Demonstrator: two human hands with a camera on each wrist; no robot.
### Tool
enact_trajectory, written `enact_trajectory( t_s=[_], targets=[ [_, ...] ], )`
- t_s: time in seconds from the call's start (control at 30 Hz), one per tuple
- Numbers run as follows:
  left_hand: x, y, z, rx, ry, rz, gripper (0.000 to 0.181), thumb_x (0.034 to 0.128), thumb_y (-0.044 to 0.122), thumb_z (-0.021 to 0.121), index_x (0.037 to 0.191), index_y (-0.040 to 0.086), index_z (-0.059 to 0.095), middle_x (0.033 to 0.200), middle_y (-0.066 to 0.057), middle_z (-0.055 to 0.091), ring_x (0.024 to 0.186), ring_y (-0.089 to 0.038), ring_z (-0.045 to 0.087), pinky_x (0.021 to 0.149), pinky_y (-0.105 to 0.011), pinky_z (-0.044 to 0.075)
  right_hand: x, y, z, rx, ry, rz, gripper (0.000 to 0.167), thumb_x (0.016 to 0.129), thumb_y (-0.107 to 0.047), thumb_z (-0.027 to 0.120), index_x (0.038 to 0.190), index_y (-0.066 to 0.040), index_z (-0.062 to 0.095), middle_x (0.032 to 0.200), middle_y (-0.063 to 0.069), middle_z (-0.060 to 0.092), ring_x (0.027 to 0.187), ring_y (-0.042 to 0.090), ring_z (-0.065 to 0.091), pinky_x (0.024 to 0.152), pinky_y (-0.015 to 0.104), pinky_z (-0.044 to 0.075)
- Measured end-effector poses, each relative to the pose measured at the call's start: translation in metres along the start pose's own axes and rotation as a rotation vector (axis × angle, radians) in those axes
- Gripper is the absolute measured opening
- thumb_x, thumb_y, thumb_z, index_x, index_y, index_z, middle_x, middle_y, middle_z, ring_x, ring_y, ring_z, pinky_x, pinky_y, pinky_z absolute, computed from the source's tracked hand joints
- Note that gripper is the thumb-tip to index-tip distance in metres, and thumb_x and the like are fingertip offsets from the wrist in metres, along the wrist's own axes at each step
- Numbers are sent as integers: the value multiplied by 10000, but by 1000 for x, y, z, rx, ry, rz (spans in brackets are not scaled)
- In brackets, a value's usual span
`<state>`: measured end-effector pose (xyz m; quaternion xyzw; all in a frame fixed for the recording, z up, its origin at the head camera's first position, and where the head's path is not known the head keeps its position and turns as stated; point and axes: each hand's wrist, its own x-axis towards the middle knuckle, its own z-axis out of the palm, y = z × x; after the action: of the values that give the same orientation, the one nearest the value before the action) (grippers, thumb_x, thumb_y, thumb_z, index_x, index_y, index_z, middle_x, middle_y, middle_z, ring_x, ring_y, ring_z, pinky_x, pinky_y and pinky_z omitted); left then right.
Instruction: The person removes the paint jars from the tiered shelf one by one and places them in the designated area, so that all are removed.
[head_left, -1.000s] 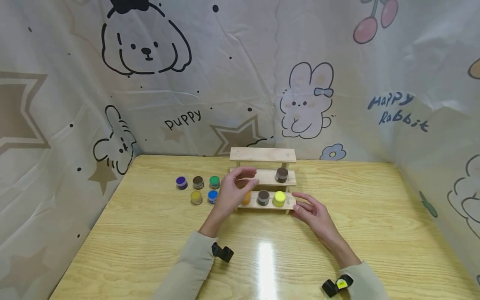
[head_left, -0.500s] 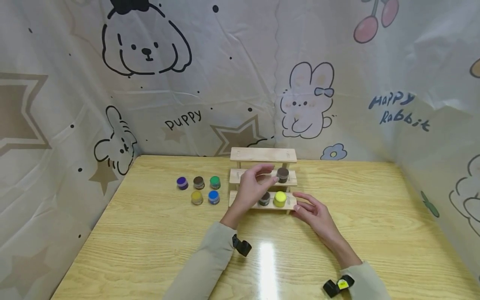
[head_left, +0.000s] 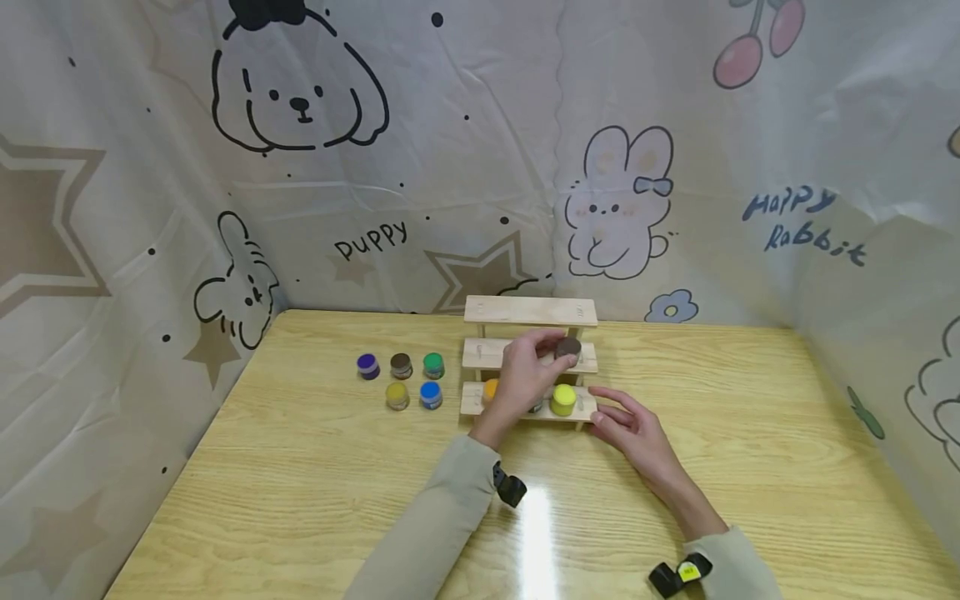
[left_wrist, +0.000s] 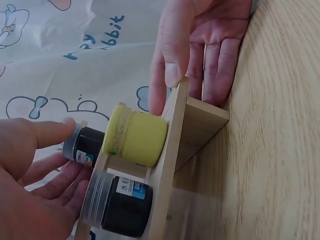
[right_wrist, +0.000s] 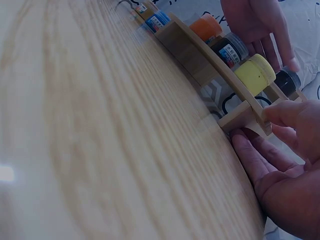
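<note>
Wooden rack (head_left: 529, 311), nine jars (head_left: 431, 395), two hands (head_left: 633, 435) (head_left: 522, 372): right gripping rack, left, apparently, middle-tier jar (head_left: 568, 347).

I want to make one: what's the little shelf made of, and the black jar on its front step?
The shelf looks like matte, unpainted wood: pale tan, squared boards. The black jar seems smooth plastic, with a see-through, ridged lid; its body could be glass.

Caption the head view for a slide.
Left hand pinches a dark round jar at the middle shelf of a pale wooden three-tier rack; right hand grips the bottom shelf by its end.
</note>
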<state>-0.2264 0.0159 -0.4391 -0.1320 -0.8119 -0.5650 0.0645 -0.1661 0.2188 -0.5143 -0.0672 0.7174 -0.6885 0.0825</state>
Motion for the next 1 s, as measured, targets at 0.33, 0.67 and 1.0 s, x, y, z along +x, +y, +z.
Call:
enact_trajectory(
  t_s=[0.33, 0.67, 1.0],
  targets=[
    [3, 3, 1, 42, 5, -43, 359, 908, 102, 803, 1242, 11, 709, 1157, -85, 727, 1047, -199, 680, 926, -281, 563, 1, 0, 0, 1, -3, -2, 515, 1051, -177, 618, 1509, -9, 451, 1394, 321, 557, 1147, 92, 664, 969, 311, 557],
    [-2, 3, -7, -18, -9, -15, 327, 897, 94, 812, 1203, 25, 721, 1136, -90, 729, 1041, -183, 688, 929, -296, 579, 1, 1, -1, 9, -1, -16, 510, 1049, -157, 618, 1505, 1, 452, 1372, 319, 572, 1137, 103, 673, 961, 315, 561],
    [-13, 4, -31, -55, -37, 7, 311, 914, 125, 800, 1203, 47, 714, 1139, -75, 720, 1061, -196, 675, 958, -340, 571, 1, 0, -1, 0, 10, 23, 517, 1043, -177, 633, 1509, -34, 462, 1388, 297, 569, 1143, 91, 669, 965, 309, 557]
  ],
)
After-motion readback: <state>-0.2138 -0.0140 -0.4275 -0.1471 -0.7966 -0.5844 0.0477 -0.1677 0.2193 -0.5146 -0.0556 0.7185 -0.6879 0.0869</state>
